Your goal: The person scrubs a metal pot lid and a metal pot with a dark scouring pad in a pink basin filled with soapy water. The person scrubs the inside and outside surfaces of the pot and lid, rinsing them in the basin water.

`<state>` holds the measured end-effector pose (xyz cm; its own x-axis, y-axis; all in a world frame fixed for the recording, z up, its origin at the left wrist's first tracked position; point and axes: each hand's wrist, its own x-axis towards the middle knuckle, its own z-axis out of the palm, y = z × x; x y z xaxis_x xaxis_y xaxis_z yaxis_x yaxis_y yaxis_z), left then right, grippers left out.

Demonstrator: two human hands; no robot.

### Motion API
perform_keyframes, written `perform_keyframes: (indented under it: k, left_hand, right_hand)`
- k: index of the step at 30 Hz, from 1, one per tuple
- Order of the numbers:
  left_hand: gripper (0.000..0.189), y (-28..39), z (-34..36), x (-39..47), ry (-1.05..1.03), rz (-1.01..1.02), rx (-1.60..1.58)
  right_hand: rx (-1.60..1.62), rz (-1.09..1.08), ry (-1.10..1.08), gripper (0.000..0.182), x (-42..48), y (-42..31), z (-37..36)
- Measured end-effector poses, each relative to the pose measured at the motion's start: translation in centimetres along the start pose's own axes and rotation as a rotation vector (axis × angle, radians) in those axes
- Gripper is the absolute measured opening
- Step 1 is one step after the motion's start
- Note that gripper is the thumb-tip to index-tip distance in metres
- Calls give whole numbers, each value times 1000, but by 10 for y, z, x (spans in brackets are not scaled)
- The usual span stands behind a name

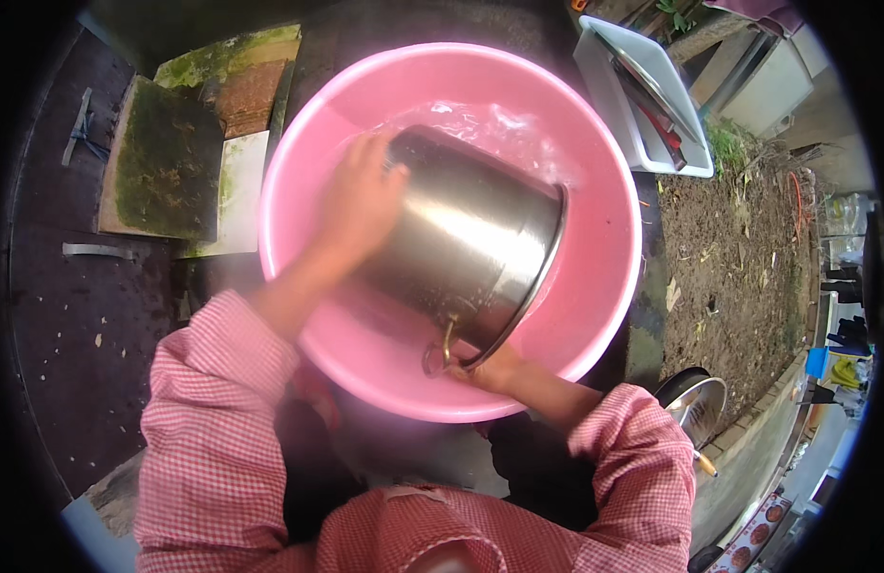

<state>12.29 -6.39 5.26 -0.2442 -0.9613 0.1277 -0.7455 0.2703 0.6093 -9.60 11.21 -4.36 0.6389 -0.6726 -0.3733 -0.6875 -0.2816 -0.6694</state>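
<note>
A cylindrical stainless steel pot (477,229) lies tilted on its side inside a large round pink plastic basin (599,286) with some water in it. The pot's rim faces right, and a ring-like metal handle (449,344) sticks out from its lower side. My left hand (363,197), slightly blurred, is spread against the pot's base end at the left; whether it grips anything is unclear. At the pot's lower rim, near the handle, my right hand (488,369) holds the pot, its fingers partly hidden by the metal.
A white plastic tub (631,129) with a red-handled thing stands beyond the basin at the upper right. Mossy boards (169,161) lie at the left. Bare soil (728,265) stretches along the right, with a pan and glass lid (700,408) near its lower edge.
</note>
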Motion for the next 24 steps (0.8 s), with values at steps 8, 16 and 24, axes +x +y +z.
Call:
perform_keyframes:
  k: [8,16,24]
  left_hand:
    - [39,-12,5,-48,-145,414,183]
    - [36,43,56,-65,23,840,-35]
    - [35,67,43,-20,-87,577,23]
  right_hand:
    - [1036,342,252,51,-22,-36,-96]
    - [1477,143,594,35,-20,-34,-87]
    - [1096,226,489,15,-8,-63,-83]
